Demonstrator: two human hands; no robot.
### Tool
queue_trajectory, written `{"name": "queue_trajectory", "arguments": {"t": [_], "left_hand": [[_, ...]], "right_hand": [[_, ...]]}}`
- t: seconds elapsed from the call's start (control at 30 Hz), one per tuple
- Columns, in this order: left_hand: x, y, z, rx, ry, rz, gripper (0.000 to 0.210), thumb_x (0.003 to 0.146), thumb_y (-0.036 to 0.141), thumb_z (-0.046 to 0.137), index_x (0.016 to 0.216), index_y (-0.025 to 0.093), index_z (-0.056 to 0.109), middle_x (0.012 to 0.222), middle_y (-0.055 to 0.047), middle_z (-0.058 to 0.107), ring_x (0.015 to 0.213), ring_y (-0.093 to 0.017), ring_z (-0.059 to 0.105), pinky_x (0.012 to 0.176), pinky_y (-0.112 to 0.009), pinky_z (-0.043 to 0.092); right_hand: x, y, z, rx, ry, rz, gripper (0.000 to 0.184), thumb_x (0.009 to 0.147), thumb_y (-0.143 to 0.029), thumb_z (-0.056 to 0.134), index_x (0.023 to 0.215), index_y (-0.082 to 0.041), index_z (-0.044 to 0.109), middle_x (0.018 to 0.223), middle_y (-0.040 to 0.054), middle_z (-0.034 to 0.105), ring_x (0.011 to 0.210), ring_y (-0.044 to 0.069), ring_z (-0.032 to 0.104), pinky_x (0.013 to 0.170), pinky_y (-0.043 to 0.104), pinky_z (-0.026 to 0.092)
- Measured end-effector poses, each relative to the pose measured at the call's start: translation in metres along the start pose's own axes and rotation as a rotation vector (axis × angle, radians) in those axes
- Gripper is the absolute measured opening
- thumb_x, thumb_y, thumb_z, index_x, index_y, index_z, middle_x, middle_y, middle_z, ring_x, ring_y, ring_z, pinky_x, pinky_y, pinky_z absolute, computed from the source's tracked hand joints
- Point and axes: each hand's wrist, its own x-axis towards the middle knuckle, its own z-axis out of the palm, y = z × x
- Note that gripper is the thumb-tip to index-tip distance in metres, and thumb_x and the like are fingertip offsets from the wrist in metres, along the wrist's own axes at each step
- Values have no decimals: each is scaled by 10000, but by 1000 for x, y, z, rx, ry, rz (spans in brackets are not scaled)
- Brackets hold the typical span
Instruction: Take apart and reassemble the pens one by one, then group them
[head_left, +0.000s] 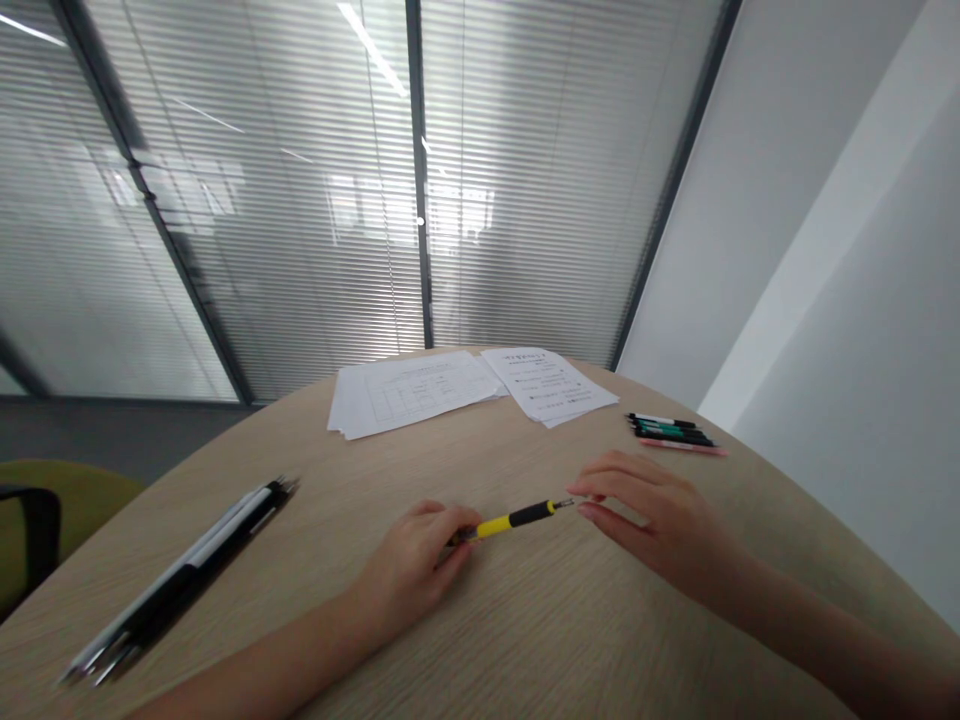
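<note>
My left hand (424,550) is closed in a pinch on the rear end of a yellow pen (517,518) with a black grip. The pen is held above the table, its thin pointed end aimed right. My right hand (652,510) is at that tip, with a small gap showing between thumb and fingers; no pen part is clearly held there. Whether a fingertip touches the point is too fine to tell.
On the wooden table (525,620), several black and white pens (187,570) lie at left. More pens (671,432), black, green and pink, lie at right. Printed sheets (420,390) and another paper stack (551,385) lie at the far edge. A green chair (82,490) stands left.
</note>
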Motion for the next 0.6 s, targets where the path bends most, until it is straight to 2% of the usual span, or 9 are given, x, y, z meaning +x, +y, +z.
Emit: {"name": "queue_trajectory", "arguments": {"t": [0.17,0.33,0.5,0.6], "left_hand": [[0,2,0,29,24,101,141,790,158,387,881,200,487,699,-12,630,649,-150,581,651,-293,458],[0,4,-1,20,16,85,144,785,157,395,889,195,486,705,-9,634,634,-145,583,663,-300,456],[2,1,-2,-60,-30,-90,153,774,182,409,883,187,517,757,-23,632,698,-155,580,642,-285,458],[4,-1,-2,-164,-34,-211,156,784,240,404,875,191,521,775,-19,634,720,-156,584,631,-271,457]], "right_hand": [[-1,-6,5,-13,-35,-32,158,805,-151,440,730,-172,579,716,34,617,678,141,569,637,271,458],[-3,5,7,-64,-135,8,129,747,-110,488,803,-175,585,813,45,625,747,158,579,679,297,462],[-9,44,6,-190,-317,197,186,711,-109,529,878,-158,594,939,79,607,871,198,567,774,357,445],[-17,66,11,-166,-453,261,287,687,-127,558,971,-159,582,975,84,600,890,202,567,791,349,438]]}}
